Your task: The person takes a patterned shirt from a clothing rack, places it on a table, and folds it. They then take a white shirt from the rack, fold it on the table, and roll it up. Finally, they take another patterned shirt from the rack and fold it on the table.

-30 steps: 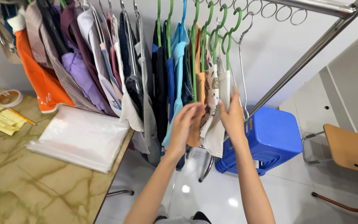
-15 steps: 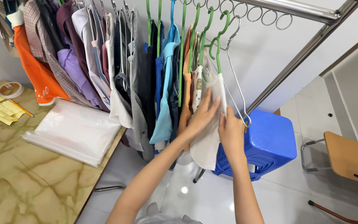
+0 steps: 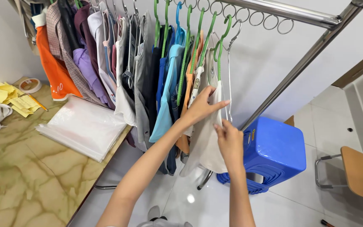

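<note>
Cream-white cloth is what both hands are on: a pale garment (image 3: 206, 138) hanging from a green hanger (image 3: 221, 44) at the right end of the packed clothes rail (image 3: 286, 10). The left hand (image 3: 202, 108) lies against the upper part of the garment, fingers spread and flat on the fabric, thumb tucked behind a fold, so it presses and lightly pinches the cloth rather than clenching it. The right hand (image 3: 230, 141) sits lower and just to the right, fingers curled onto the garment's edge, gripping the fabric there. The two hands are close together, almost touching, one above the other.

Just right of the garment an empty wire hanger (image 3: 230, 84) dangles from the rail, with a row of bare metal rings (image 3: 269, 21) further along. To the left the rail is crowded: a light blue shirt (image 3: 167, 96), a grey one (image 3: 140, 101), a lilac top (image 3: 87, 69) and an orange garment (image 3: 53, 75) at the far end.

Below and to the right of the hands stands a blue plastic stool (image 3: 272, 153) on the white tiled floor (image 3: 316, 201). On the left, a marbled table (image 3: 22, 180) carries a stack of clear plastic bags (image 3: 82, 126), some yellow papers (image 3: 9, 98) and a roll of tape (image 3: 30, 85). A wooden chair seat (image 3: 362, 172) shows at the right edge.
</note>
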